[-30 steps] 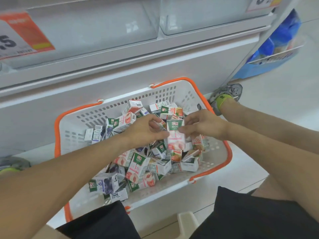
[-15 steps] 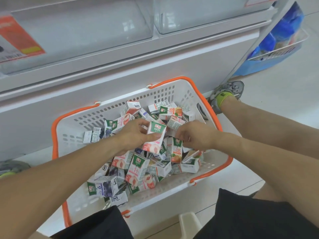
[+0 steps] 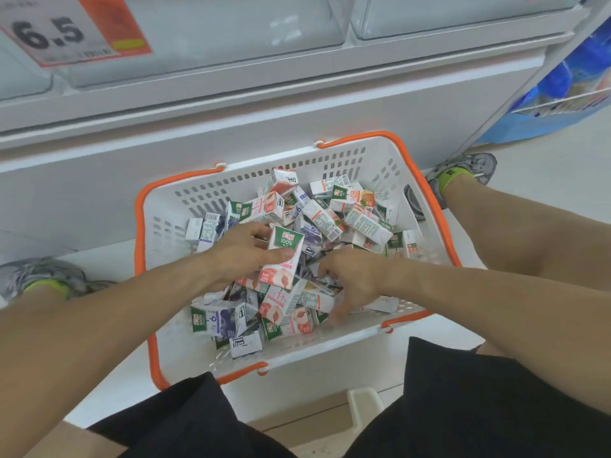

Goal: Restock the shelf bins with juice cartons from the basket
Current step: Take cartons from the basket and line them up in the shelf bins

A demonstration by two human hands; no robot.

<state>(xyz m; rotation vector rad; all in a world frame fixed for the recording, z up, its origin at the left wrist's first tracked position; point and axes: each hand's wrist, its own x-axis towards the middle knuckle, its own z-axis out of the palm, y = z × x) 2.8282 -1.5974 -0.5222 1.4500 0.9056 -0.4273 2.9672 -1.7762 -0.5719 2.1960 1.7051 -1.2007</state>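
Right now your left hand (image 3: 246, 254) grips a small rectangular carton (image 3: 283, 257) over the middle of the basket (image 3: 373, 153), thumb across its front and fingers curled behind it; the carton stands nearly upright, tilted a little to the right, with a green top panel printed "100%" and a pink peach picture lower down. Your right hand (image 3: 355, 280) is just beside it, palm down, fingers reaching into the heap (image 3: 334, 213) of loose cartons; the fingertips are blurred, so you cannot tell whether they have closed on anything. The basket is white moulded plastic with rows of slotted holes in its walls and a smooth orange rim, and it sits on the pale floor against the base of the shelf (image 3: 231, 127). Inside, the cartons lie jumbled at every angle, glossy paperboard bricks with sharp folded edges, some peach-printed, a few with purple grape panels such as the one (image 3: 218, 320) at the near left corner. Above, two clear plastic bins (image 3: 231, 31) with rounded fronts sit side by side on the shelf, and an orange and white price tag (image 3: 76, 28) reading 6.5 hangs at the upper left. Your grey shoes with yellow-green socks flank the basket, the right one (image 3: 463, 171) touching its far corner, the left (image 3: 39, 276) well apart from its side. Black shorts (image 3: 479, 408) fill the bottom edge.
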